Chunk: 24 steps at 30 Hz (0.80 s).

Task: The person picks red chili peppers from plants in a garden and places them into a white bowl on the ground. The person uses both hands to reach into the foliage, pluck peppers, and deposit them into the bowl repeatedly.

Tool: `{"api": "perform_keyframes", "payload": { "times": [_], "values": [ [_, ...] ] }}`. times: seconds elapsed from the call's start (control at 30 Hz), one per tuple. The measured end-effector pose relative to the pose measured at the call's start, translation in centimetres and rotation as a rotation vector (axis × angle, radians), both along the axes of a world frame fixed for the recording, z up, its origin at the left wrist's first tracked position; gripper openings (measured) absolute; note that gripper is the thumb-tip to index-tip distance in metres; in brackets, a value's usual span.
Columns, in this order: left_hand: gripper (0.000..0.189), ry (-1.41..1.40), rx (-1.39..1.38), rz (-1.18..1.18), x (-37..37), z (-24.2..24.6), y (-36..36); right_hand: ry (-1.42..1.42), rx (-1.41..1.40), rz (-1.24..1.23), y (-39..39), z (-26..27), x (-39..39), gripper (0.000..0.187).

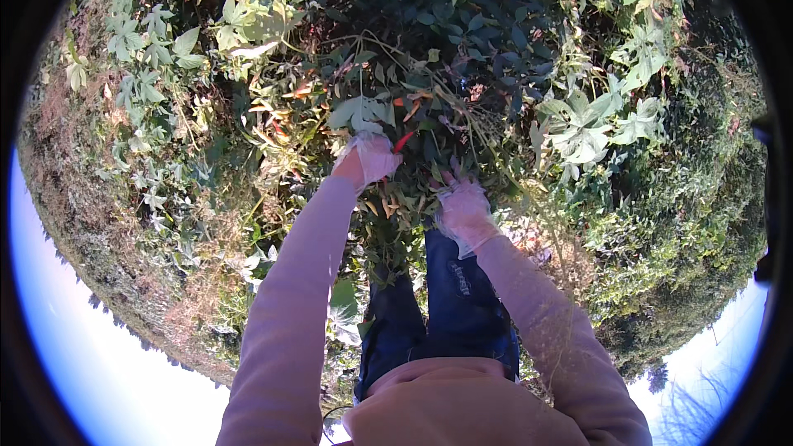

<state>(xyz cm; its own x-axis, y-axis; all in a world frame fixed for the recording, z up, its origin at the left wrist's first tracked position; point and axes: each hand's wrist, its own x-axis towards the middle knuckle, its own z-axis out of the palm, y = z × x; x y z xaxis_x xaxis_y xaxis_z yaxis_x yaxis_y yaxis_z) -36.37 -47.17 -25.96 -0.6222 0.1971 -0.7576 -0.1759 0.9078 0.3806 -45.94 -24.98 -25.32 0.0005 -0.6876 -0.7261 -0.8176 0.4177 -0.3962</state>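
My left hand (370, 158), in a thin clear plastic glove, reaches into the pepper plants, with its fingers curled. Right beside those fingers a red chili pepper (404, 141) sticks up; whether it is gripped cannot be told. A broad pale lobed leaf (362, 113) lies just above this hand. My right hand (466, 209), gloved the same way, is lower and to the right among the stems, its fingertips partly hidden by foliage. Orange chili peppers (411, 109) hang above and between the hands, and more orange ones (302, 90) show at the upper left.
Dense leafy plants surround me. Long thin vines (477, 121) run across the foliage to the right of my hands. Large lobed leaves (579, 127) spread at the right. My legs in dark trousers (455, 297) stand among the plants. Dry brownish growth (204, 297) lies at the lower left.
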Motion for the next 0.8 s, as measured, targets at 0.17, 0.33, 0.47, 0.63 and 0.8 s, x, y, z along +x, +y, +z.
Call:
{"api": "perform_keyframes", "payload": {
  "times": [0.17,0.33,0.47,0.63,0.8],
  "values": [
    [0.030,-0.283,0.300,1.345,1.1,9.5,0.1,0.066,-0.140,-0.018,-0.8,1.6,0.3,0.051],
    [0.026,-0.278,0.892,1.959,5.5,17.5,4.5,0.162,-0.641,-0.265,-0.8,6.4,2.5,0.038],
    [0.025,-0.261,1.082,1.861,8.8,20.2,8.4,0.261,-0.737,-0.349,2.8,12.0,6.0,0.033],
    [0.031,0.881,0.424,0.343,12.2,23.5,13.7,-0.741,-0.450,-1.441,8.8,19.0,11.5,0.035],
    [0.027,-0.285,0.772,1.047,13.7,26.0,19.6,-0.974,-0.526,-1.424,13.5,24.3,14.5,0.030]
  ]
}}
